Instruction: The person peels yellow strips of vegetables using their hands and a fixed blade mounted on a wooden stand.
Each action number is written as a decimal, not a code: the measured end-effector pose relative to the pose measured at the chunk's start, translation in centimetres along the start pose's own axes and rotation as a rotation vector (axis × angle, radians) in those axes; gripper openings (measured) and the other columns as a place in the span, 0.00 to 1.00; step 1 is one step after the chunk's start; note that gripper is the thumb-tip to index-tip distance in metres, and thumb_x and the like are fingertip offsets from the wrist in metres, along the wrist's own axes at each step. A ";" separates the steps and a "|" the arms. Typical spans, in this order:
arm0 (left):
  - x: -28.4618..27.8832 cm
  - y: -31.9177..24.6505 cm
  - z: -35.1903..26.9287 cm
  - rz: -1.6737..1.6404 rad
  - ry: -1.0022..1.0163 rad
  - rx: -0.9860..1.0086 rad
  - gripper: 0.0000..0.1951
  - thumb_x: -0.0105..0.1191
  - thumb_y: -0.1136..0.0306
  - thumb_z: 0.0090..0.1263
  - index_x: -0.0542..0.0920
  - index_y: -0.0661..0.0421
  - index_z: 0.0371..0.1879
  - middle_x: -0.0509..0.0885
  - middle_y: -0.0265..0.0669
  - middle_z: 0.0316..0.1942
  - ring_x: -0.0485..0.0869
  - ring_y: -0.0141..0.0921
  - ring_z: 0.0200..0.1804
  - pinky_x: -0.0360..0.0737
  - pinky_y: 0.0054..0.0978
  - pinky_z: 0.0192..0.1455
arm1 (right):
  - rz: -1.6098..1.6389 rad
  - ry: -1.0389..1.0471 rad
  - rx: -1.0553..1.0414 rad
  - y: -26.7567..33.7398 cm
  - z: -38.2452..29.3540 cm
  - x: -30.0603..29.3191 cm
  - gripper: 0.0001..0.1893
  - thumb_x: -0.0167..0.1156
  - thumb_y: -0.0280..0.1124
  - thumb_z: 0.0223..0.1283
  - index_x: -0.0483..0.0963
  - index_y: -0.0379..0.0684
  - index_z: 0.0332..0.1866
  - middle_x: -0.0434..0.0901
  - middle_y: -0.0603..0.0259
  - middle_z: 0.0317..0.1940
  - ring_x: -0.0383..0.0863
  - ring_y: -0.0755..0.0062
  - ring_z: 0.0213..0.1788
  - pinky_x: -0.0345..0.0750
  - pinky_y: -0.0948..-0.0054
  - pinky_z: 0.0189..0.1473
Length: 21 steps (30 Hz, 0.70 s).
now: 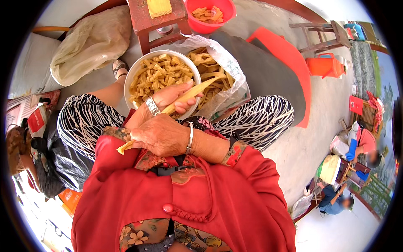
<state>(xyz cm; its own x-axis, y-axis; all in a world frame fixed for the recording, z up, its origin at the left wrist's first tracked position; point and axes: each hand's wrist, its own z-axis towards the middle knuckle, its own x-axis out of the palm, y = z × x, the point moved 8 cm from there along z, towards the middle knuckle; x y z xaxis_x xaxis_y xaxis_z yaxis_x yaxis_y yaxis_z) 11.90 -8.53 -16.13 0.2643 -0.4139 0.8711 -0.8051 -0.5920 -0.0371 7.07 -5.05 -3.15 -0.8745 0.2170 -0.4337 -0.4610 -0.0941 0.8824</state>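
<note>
My left hand (176, 99), with a broad silver band at the wrist, holds a long pale-yellow strip (193, 93) of fibrous plant material over a white bowl. Crossing below it, my right hand (159, 135), with a silver bangle, is closed round the lower part of the strip; a short end sticks out at its left. The white round bowl (127, 85) holds many short yellow pieces (160, 74). Touching it on the right, a translucent plastic bag (237, 71) holds longer strips (206, 63). Bowl and bag stand between my knees.
A red wooden stool (140, 23) with a yellow block (159, 8) and a pink basin (192, 23) stand ahead. Large sacks (94, 41) lie left. Right are a grey-and-red mat (267, 69), an orange jug (326, 66), a wooden chair (340, 34) and two people (366, 141) farther off.
</note>
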 end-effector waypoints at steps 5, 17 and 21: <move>-1.3 0.1 -2.0 0.282 -0.066 0.153 0.12 0.43 0.60 0.75 0.71 0.57 0.39 0.55 0.19 0.14 0.51 0.15 0.14 0.50 0.13 0.15 | 0.353 -0.131 -0.006 0.8 -0.6 -0.1 0.09 0.55 0.35 0.64 0.70 0.41 0.31 0.73 0.58 0.19 0.76 0.55 0.24 0.70 0.62 0.27; 2.5 1.1 -13.0 0.326 -0.479 0.733 0.12 0.48 0.69 0.72 0.75 0.63 0.49 0.79 0.28 0.33 0.75 0.19 0.29 0.72 0.16 0.30 | 0.057 -0.910 0.004 1.4 -3.8 -6.4 0.04 0.56 0.24 0.61 0.72 0.34 0.35 0.73 0.54 0.29 0.75 0.54 0.31 0.72 0.64 0.32; 4.1 0.2 -15.7 0.740 -0.616 0.833 0.11 0.48 0.65 0.74 0.78 0.62 0.40 0.72 0.22 0.24 0.64 0.15 0.24 0.60 0.15 0.24 | 0.027 -0.813 0.149 -0.4 -2.8 -6.0 0.08 0.53 0.30 0.64 0.73 0.36 0.36 0.75 0.52 0.27 0.76 0.51 0.30 0.72 0.60 0.31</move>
<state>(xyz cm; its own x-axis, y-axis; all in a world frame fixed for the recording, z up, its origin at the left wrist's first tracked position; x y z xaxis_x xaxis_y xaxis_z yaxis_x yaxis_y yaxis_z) 4.51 0.54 -4.82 0.2784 -0.9489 0.1484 -0.3485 -0.2437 -0.9051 12.10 -9.05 -1.44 -0.4770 0.8569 -0.1956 -0.3665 0.0083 0.9304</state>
